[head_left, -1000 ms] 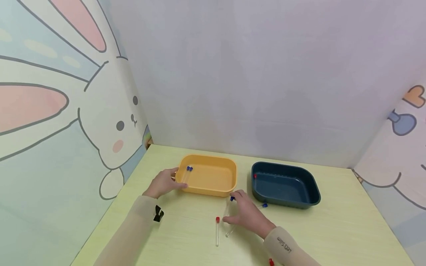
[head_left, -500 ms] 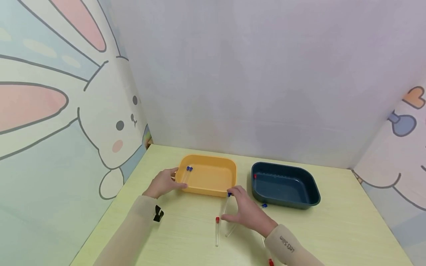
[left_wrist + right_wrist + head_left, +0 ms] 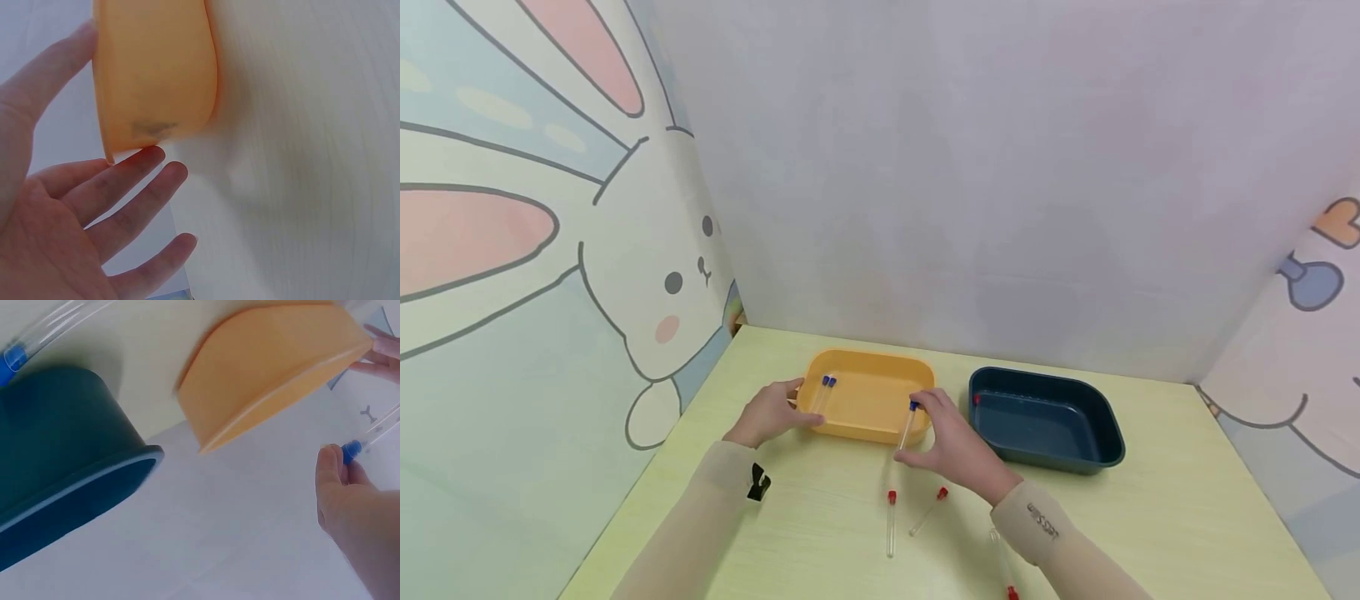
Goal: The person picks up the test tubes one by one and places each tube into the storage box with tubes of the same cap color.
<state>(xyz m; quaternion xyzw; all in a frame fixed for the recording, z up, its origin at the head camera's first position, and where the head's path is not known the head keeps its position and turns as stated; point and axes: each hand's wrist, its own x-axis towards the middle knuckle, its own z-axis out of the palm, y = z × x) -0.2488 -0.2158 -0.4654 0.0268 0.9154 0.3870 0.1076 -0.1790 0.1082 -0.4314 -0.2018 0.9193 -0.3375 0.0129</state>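
Observation:
My right hand (image 3: 955, 446) pinches a clear test tube with a blue cap (image 3: 907, 425) near its cap end, over the front right of the yellow tray (image 3: 872, 432). In the right wrist view the blue cap (image 3: 351, 452) sits between thumb and fingers. Loosely spread, my left hand (image 3: 773, 412) touches the yellow tray's left end. The left wrist view has its thumb at the rim and nearly straight fingers (image 3: 140, 162) against the outside. Two blue-capped test tubes (image 3: 822, 393) lie inside that tray at the left.
Right of the yellow tray stands a dark blue tray (image 3: 1052, 463) with a red cap (image 3: 977, 400) inside. Red-capped tubes lie in front: one upright in view (image 3: 891, 529), one slanted (image 3: 927, 512), one by the right sleeve (image 3: 1006, 567). Another blue-capped tube (image 3: 44, 334) lies beside the dark tray.
My right hand has lifted the blue-capped test tube and carried it away from me to the yellow tray's front rim. A slanted red-capped tube has come into sight. The left hand stays put.

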